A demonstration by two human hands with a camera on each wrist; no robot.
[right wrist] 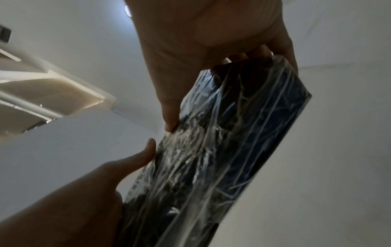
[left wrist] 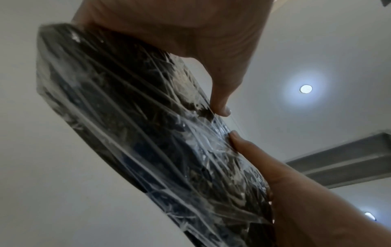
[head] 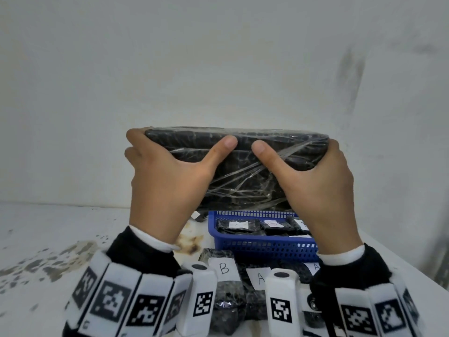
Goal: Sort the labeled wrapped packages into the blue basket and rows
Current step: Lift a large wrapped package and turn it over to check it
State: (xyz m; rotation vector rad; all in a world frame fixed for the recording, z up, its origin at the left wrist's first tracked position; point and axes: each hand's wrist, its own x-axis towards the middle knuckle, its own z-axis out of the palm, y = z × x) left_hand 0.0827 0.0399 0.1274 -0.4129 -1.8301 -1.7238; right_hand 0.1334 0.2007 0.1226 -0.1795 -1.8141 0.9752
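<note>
I hold a large black package (head: 243, 183) wrapped in clear film, lifted in front of the wall above the blue basket (head: 262, 248). My left hand (head: 170, 176) grips its left end and my right hand (head: 315, 181) its right end, both thumbs pressed on the near face. No label shows on it. The left wrist view shows the package (left wrist: 137, 125) under my left hand (left wrist: 190, 33), and the right wrist view shows the package (right wrist: 222, 150) under my right hand (right wrist: 201, 41). The basket holds several small labelled packages (head: 237, 226). On the table lie package B (head: 223, 268) and package A (head: 261, 278).
A white stained table (head: 48, 239) meets a grey wall (head: 218, 57) behind. Another labelled package (head: 313, 267) lies right of package A, partly behind my right wrist. A small dark item (head: 199, 216) sits behind the basket's left corner. The table's right edge (head: 398, 259) runs close to my right arm.
</note>
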